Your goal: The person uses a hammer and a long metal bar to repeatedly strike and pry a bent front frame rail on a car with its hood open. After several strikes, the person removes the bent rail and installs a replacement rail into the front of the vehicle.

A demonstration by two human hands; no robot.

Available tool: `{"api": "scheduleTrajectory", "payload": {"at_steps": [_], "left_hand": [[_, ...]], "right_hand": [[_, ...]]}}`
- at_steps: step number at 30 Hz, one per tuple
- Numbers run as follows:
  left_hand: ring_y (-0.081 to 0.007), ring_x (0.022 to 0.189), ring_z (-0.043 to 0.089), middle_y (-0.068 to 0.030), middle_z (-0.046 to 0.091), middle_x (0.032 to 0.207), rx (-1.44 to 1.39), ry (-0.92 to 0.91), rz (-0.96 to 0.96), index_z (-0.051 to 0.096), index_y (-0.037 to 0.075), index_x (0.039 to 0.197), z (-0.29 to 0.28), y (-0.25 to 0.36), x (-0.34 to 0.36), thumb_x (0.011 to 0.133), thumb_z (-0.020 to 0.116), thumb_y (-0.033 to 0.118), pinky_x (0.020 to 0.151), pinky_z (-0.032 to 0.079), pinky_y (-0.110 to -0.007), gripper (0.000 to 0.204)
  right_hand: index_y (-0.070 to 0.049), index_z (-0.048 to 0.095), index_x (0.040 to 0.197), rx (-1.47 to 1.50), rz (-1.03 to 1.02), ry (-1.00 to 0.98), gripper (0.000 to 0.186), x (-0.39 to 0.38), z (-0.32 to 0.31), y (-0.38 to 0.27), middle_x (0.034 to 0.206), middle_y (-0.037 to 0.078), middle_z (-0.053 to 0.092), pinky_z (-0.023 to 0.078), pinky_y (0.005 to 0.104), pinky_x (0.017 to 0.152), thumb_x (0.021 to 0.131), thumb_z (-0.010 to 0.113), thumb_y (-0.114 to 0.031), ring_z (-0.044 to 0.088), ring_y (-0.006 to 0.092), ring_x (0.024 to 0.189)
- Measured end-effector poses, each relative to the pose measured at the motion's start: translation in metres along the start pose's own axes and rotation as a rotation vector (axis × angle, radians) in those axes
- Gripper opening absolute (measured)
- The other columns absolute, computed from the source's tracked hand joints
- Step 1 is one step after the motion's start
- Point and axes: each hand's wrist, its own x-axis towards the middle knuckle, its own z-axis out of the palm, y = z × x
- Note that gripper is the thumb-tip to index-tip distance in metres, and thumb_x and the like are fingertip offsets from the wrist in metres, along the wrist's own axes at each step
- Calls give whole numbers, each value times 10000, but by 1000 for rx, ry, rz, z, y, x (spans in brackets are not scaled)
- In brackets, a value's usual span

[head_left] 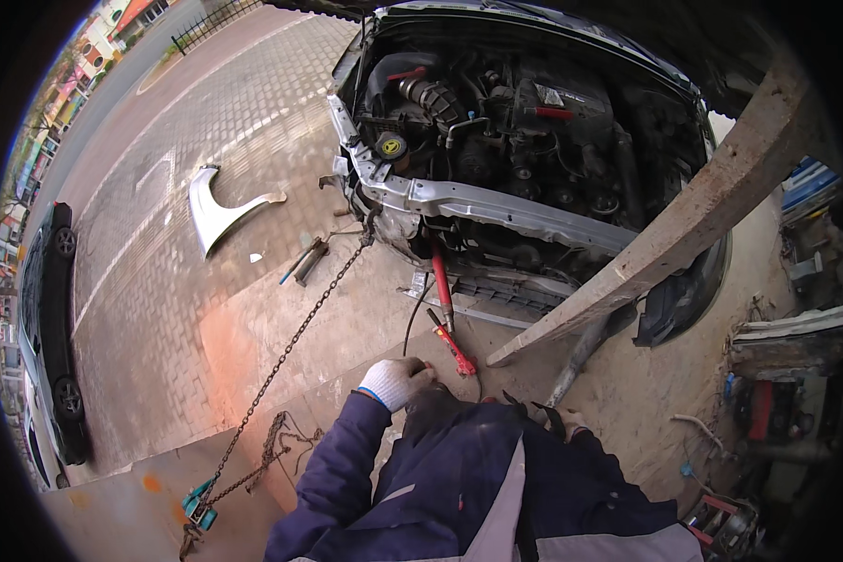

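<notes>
My left hand (393, 383), in a white knit glove with a blue cuff, is curled closed beside my dark trousers; what is in it, if anything, is hidden. My right hand (573, 423) shows only partly past my jacket, beside a dark strap-like piece, its fingers mostly hidden. Ahead of my left hand lies a red tool with a lever (455, 350), with a black hose (412, 317) nearby. A red cylinder (441, 278) leans up under the front of the car (525, 211), whose engine bay is exposed. A grey pipe (579, 363) slants near my right hand.
A taut chain (300, 330) runs from the car's front corner to a teal chain hoist (199, 506). A thick beam (665, 229) slants across the right. A white fender (217, 217) and some tools (309, 262) lie left. A dark car (51, 328) is parked far left.
</notes>
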Motion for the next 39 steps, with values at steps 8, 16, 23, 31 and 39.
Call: {"api": "scheduleTrajectory", "payload": {"at_steps": [8,16,23,31,39], "left_hand": [[-415,1091,737,-237,778,1120,159,-78,-198,786,42,1196,-18,-116,-1,1020,588,550,972,572,-477,572],[-416,1094,738,-247,777,1127,125,0,-218,794,40,1182,-37,-157,-11,1018,613,518,972,574,-482,537],[-411,1115,740,-240,782,1138,42,41,-379,790,61,1208,-26,-190,-58,1026,597,539,988,571,-488,546],[-417,1115,738,-238,781,1142,-54,68,-608,791,67,1196,17,-218,-107,1017,589,556,991,569,-492,558],[-420,1154,728,-244,774,1178,-110,103,-659,786,75,1233,39,-221,-95,1014,591,567,1019,561,-487,573]], "right_hand": [[1,697,1311,-465,-376,-17,566,-92,160,-157,1140,207,790,564,441,965,1043,629,-493,744,381,1119],[-43,641,1417,-820,-1062,349,585,-152,260,-327,1250,213,742,552,492,1014,952,752,-380,685,416,1183],[-23,464,1589,-1242,-1233,547,875,-174,296,-443,1550,244,539,440,519,1186,846,846,-285,531,440,1400],[-39,447,1605,-1511,-1293,623,940,-148,315,-479,1593,204,512,387,487,1248,798,883,-241,460,386,1501],[-59,447,1615,-1489,-1257,590,1005,-128,328,-505,1500,178,598,430,482,1201,750,909,-284,578,378,1375]]}}
